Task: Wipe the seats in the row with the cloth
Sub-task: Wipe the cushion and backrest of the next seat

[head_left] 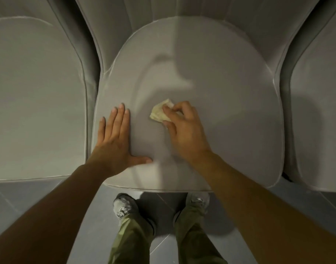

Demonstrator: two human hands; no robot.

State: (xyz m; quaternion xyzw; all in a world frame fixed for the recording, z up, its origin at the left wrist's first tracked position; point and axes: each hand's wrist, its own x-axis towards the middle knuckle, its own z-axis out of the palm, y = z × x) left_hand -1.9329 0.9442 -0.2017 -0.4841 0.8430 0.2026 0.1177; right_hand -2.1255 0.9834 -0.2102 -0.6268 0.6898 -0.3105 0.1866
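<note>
While left hand (113,143) presses the seat (230,88), right hand (184,130) pinches cloth (159,113).

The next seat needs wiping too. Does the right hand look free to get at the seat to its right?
Probably yes: the right hand grips the cloth on the middle seat, with nothing between it and the right-hand seat.

Head view looks down, seemingly close, onto middle seat (220,82).
</note>
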